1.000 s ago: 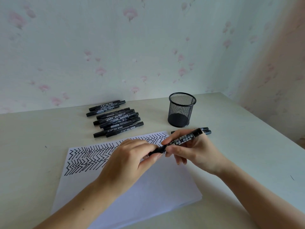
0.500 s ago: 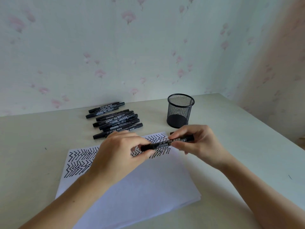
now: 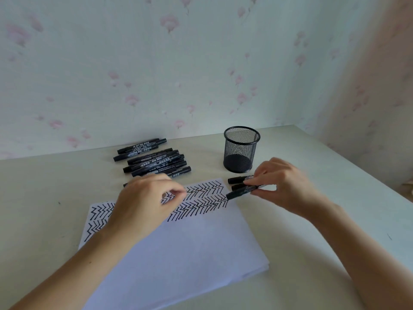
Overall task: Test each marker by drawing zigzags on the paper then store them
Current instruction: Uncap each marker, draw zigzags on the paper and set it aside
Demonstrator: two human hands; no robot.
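My right hand (image 3: 283, 186) pinches a capped black marker (image 3: 238, 193) just off the paper's upper right corner, beside two other black markers (image 3: 237, 180) lying on the table. My left hand (image 3: 145, 202) hovers over the white paper (image 3: 178, 249), fingers loosely curled with nothing visible in them. Black zigzag rows (image 3: 205, 198) cover the paper's top part. A pile of several black markers (image 3: 152, 161) lies behind the paper. The black mesh pen cup (image 3: 241, 149) stands at the back right and looks to hold nothing.
The pale table (image 3: 44, 209) meets a flowered wall at the back and a second wall at the right. The table's right edge (image 3: 380, 189) runs diagonally close to my right arm. The paper is a thin stack of sheets.
My two hands have parted: the left let go of the marker's end and drew back left. The right hand carried the marker rightward and down beside the two lying markers.
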